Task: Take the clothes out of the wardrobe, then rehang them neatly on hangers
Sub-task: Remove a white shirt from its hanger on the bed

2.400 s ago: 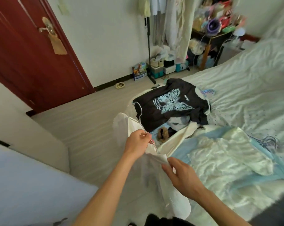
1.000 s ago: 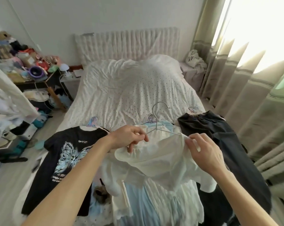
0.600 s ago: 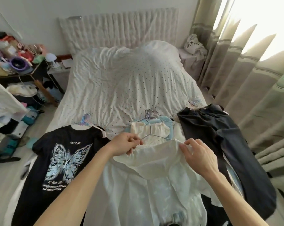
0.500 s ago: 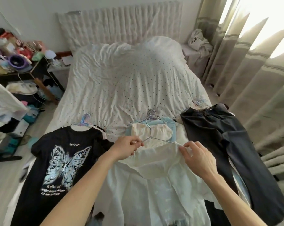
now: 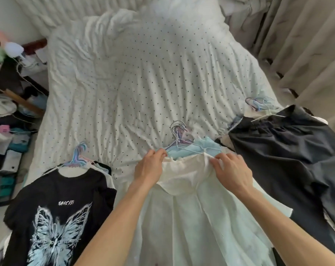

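A white garment (image 5: 187, 189) on a thin wire hanger (image 5: 177, 135) lies flat on the bed, on top of a light blue garment (image 5: 203, 145) and a stack of hangers. My left hand (image 5: 150, 166) pinches its left shoulder at the hanger's end. My right hand (image 5: 231, 169) pinches the right shoulder. A black butterfly T-shirt (image 5: 55, 214) on a hanger lies to the left. A dark garment (image 5: 289, 156) on a hanger lies to the right.
The dotted white bedspread (image 5: 143, 73) fills the far half of the bed. A cluttered side table and boxes (image 5: 7, 96) stand on the left. Beige curtains (image 5: 307, 45) hang along the right.
I turned from the door side to face the bed. The white garment on its hanger went from held in the air down onto the pile in the middle, both hands staying at its shoulders.
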`<state>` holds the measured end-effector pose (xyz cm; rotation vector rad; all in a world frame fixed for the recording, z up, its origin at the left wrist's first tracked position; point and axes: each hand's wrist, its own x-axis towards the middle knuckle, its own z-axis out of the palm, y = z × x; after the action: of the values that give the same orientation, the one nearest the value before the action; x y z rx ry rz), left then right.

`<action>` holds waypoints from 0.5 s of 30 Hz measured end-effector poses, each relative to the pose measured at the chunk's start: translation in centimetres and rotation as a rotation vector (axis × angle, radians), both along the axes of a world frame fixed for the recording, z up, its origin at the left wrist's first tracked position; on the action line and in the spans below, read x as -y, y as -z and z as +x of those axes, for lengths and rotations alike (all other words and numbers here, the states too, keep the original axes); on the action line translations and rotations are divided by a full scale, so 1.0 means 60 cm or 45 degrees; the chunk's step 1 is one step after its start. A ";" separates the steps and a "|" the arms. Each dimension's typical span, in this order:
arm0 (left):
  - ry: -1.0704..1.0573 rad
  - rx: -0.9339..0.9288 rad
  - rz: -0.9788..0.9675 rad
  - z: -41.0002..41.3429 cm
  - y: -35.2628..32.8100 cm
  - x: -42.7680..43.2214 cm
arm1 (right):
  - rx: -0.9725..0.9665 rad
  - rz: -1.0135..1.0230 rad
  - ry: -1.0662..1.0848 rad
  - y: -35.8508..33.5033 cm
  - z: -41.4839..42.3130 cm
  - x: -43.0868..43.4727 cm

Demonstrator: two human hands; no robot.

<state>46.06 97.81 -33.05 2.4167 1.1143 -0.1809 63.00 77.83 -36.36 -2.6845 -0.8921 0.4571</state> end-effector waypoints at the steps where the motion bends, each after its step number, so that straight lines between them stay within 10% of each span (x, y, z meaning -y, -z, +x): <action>1: 0.000 -0.016 0.019 0.014 0.024 -0.016 | 0.077 -0.038 -0.024 0.027 0.014 -0.017; 15: -0.107 0.015 0.372 0.089 0.400 -0.076 | 0.367 0.219 0.024 0.366 0.071 -0.156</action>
<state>51.38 102.35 -57.02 2.6114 1.3132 0.0264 67.27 87.20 -58.29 -2.6349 -0.9327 -0.0144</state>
